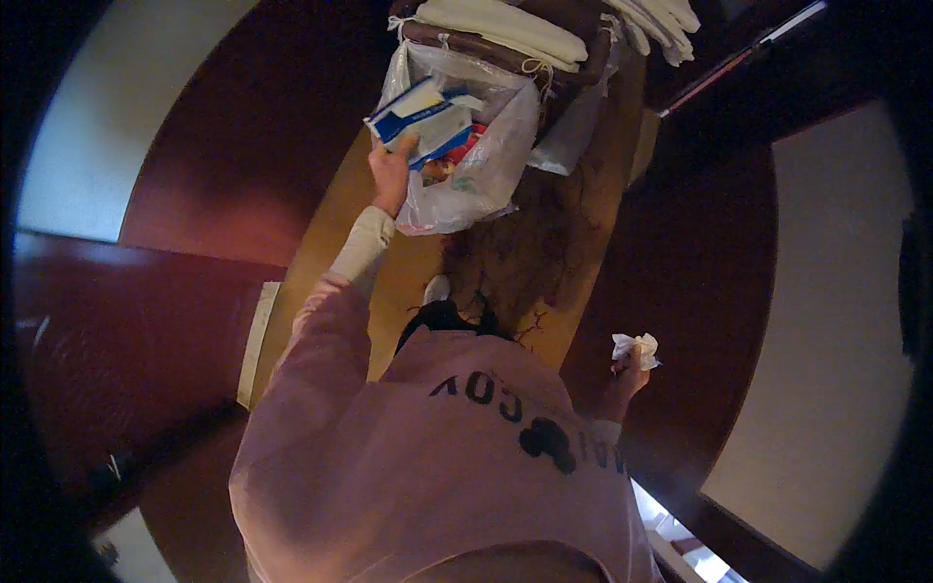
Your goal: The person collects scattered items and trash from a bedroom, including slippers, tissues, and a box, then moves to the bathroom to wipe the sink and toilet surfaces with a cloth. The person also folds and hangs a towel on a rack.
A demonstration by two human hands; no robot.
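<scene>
My left hand [392,171] is closed on a blue-and-white cardboard box [430,127], held in the mouth of a translucent plastic bag [503,164]. Red and multicoloured items [459,154] lie inside the bag under the box. The bag hangs, tied on, from the end of a dark cart [466,42]. Out to the right, my right hand [633,372] grips a crumpled white tissue or paper [635,350].
Folded white towels or linens [503,29] lie on the cart, with more white cloths [656,25] at its right. A second plastic bag [572,138] hangs beside it. Dark red walls [685,240] flank the patterned floor [525,240].
</scene>
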